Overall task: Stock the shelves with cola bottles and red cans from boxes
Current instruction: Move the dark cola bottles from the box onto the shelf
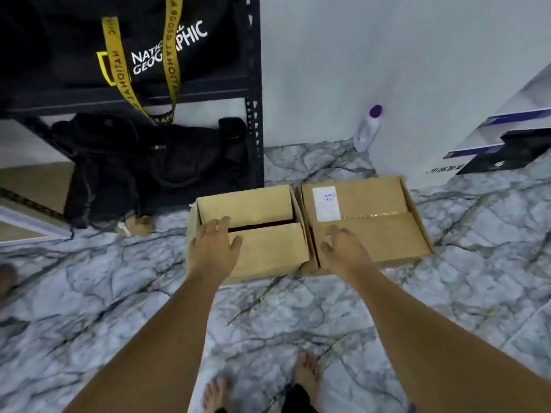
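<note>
Nothing of cola bottles or red cans to be made out; only a dark slit between the flaps of the left box [253, 231], contents hidden. Right box [366, 222] flaps closed flat, white label [326, 203] near its far left corner, writing too small to read. Both boxes side by side, touching, on the marble-patterned floor [89, 293], just right of the black shelf post [255, 114]. Shelf cut off at the top and left edge; upper tier filled by a black bag [74, 40] with yellow straps, lower tier by a dark backpack [143, 162]. Small brown lump at the backpack's foot, too blurred to name. Printed white carton [507, 129] at the right, cut off by the frame.

Left hand [213, 248] stretched forward over the near-left corner of the left box, fingers spread and fairly straight, fingertips at the flap gap, gripping nothing. Right hand [344, 248] stretched over the near-left part of the right box, fingers loosely bent, holding nothing; contact with the cardboard unclear. Clear bottle with a purple cap [368, 129] against the wall beyond.
</note>
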